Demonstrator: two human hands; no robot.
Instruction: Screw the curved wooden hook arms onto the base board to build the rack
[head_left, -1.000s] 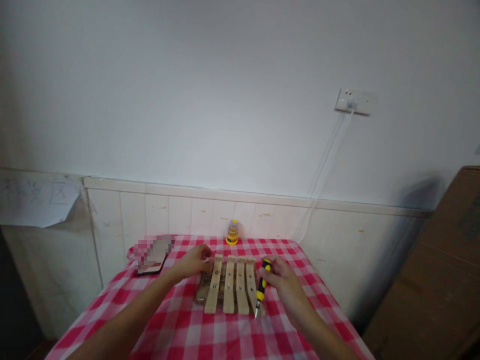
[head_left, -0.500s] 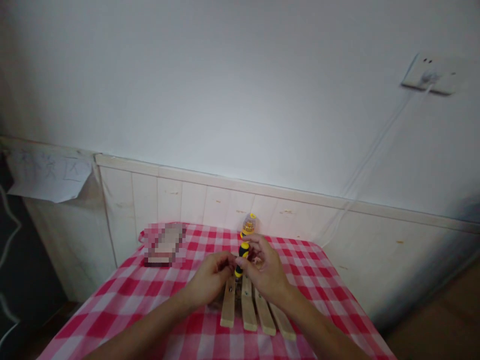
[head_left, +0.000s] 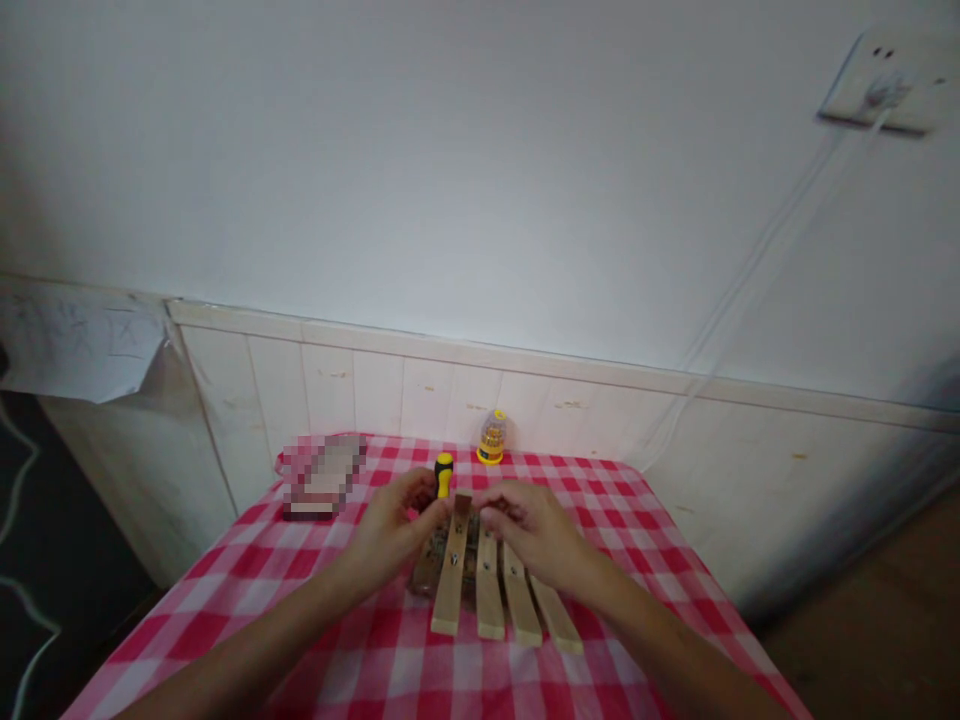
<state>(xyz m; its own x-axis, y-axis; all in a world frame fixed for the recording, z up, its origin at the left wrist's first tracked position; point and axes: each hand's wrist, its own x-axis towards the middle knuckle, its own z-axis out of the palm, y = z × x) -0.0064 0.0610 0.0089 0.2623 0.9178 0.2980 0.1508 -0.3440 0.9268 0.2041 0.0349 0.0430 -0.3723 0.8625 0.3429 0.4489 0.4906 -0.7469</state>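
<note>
A black-and-yellow screwdriver [head_left: 444, 474] stands nearly upright in my left hand [head_left: 401, 515], its handle top showing above my curled fingers and thumb. Beside it, a light wooden strip [head_left: 448, 590] with dark holes or screws lies raised at its far end. My right hand [head_left: 532, 525] hovers over the far ends of several similar wooden strips [head_left: 491, 600], fingers bent and thumb drawn in near the first strip's tip. Whatever its fingertips may hold is too small to make out. Under the strips is a brownish transparent container or bag [head_left: 425, 572], partly covered.
A clear bottle-shaped case with yellow cap and base [head_left: 492, 438] stands at the back by the wall. A blurred flat object [head_left: 324, 480] lies at the back left. A red-and-white checked cloth [head_left: 360, 650] covers the table. A cable [head_left: 739, 310] hangs from a wall socket [head_left: 885, 85].
The screwdriver has passed from between both hands, mainly the right, into my left hand, moving left. My right hand has come away from it. The camera view has shifted slightly.
</note>
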